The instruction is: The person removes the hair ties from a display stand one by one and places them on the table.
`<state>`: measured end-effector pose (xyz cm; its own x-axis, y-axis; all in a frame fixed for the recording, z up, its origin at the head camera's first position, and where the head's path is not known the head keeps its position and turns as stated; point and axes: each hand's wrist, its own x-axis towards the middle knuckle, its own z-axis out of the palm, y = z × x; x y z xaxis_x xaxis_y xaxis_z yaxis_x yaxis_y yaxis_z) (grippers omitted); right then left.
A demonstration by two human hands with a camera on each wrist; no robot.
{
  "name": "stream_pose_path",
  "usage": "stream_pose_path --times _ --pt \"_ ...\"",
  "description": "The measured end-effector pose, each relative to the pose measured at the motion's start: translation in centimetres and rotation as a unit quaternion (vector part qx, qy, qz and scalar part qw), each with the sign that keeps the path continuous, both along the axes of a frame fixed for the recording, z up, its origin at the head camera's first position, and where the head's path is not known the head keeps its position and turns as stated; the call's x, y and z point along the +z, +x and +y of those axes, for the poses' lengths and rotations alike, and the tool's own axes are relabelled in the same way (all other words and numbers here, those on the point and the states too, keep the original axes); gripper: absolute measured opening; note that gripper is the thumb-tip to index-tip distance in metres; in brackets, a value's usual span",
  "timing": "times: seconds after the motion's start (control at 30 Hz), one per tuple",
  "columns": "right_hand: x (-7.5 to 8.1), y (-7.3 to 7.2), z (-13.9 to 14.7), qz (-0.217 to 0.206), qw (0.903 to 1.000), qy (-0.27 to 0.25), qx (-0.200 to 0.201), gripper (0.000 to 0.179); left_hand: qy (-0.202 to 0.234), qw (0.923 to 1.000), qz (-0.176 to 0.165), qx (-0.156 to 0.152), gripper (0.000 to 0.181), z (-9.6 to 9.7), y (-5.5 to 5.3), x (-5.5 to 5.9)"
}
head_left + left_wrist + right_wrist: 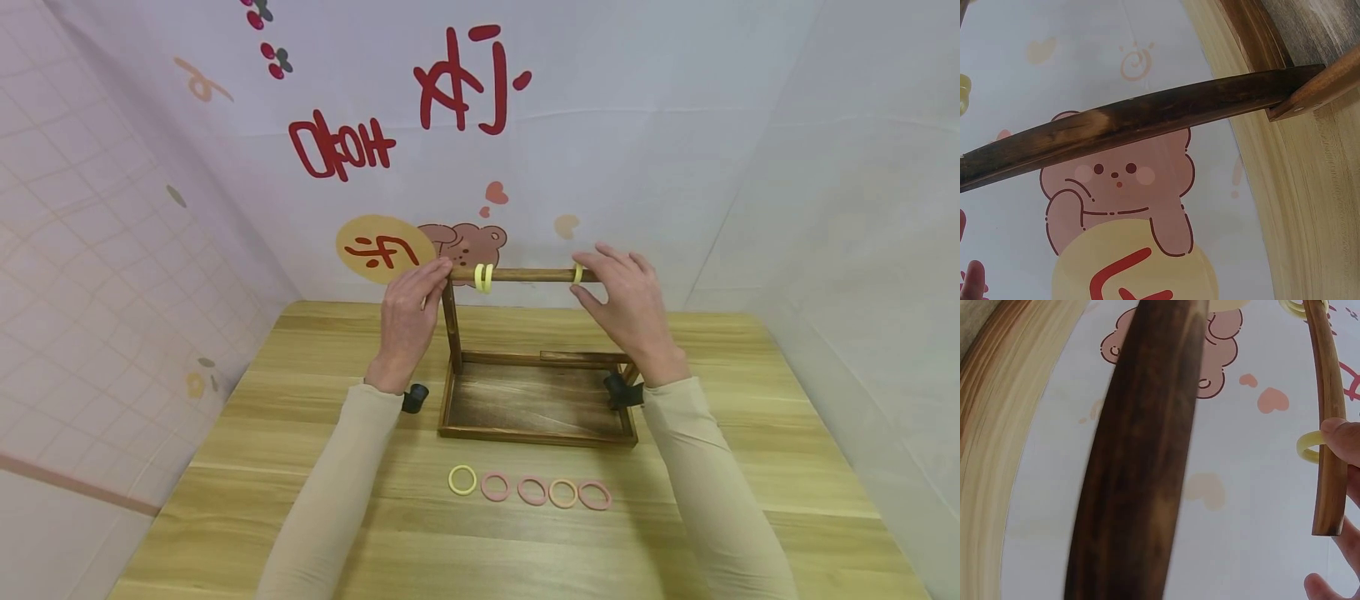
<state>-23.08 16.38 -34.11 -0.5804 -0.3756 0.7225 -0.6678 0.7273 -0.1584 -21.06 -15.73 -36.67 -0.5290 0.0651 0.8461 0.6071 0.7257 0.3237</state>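
A dark wooden stand [538, 439] has a shallow tray base, an upright at the left and a horizontal top bar [528, 274]. My left hand [408, 315] holds the bar's left end, where it meets the upright; in the left wrist view, only a few fingertips [972, 281] show. Near the bar's free right end, my right hand [626, 292] pinches a yellow ring [1307, 447] that goes around the bar. Two more yellow rings [488, 278] hang side by side on the bar, closer to my left hand.
On the wooden table [300, 467], a row of rings lies in front of the stand: a yellow ring [462, 480], several pink ones including this pink ring [495, 487], and an orange ring [563, 493]. A printed white cloth [622, 150] rises behind the table.
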Motion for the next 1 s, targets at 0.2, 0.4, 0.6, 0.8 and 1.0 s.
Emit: stream_pose_path --times 0.2,0.4,0.6,0.8,1.0 --pt "0.0 0.1 0.3 -0.005 1.0000 -0.003 0.001 0.047 0.001 1.0000 0.002 0.000 0.025 0.0 0.0 0.0" --pt "0.1 0.2 0.5 -0.006 1.0000 -0.004 -0.002 0.047 0.002 1.0000 0.004 -0.001 0.025 0.0 0.1 0.1" --pt "0.1 0.2 0.7 -0.007 0.9999 -0.006 -0.005 0.047 0.003 1.0000 -0.001 -0.001 0.025 0.0 0.0 0.1" --pt "0.1 0.2 1.0 -0.005 0.9999 -0.011 -0.006 0.047 0.005 1.0000 -0.001 -0.002 0.025 0.0 0.0 0.0" --pt "0.0 0.2 1.1 -0.004 0.9999 -0.011 -0.007 0.047 0.005 1.0000 0.000 -0.003 0.025 0.0 0.0 0.0"
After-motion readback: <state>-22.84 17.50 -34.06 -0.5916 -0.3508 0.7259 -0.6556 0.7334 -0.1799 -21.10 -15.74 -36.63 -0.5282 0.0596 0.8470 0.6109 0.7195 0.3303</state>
